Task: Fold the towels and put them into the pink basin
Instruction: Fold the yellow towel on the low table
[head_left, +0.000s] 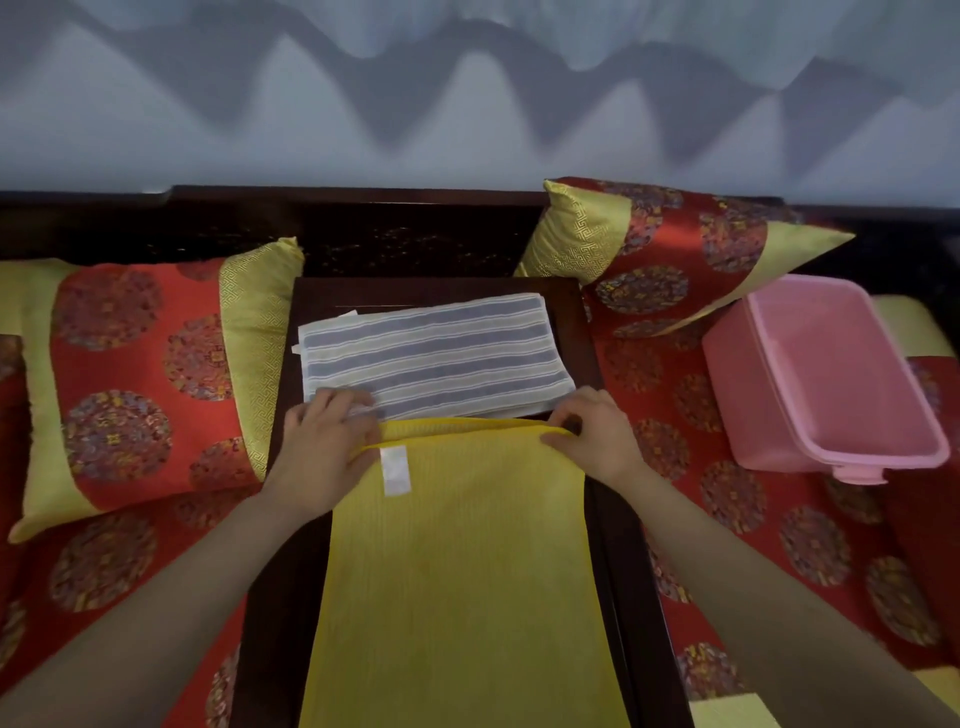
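A yellow towel (462, 571) lies lengthwise on a dark wooden tray table (587, 332), its near end running out of view at the bottom. My left hand (324, 447) pinches its far left corner, beside a white label. My right hand (592, 436) pinches the far right corner. Just beyond the yellow towel's far edge rests a folded grey-and-white striped towel (431, 353). The pink basin (826, 379) stands empty to the right, tilted on the red cushion.
A red-and-gold pillow (140, 374) lies left of the table and another one (670, 249) leans at the back right, touching the basin. A red patterned cushion (727, 519) covers the seat on both sides. A dark wooden backrest (405, 234) runs behind.
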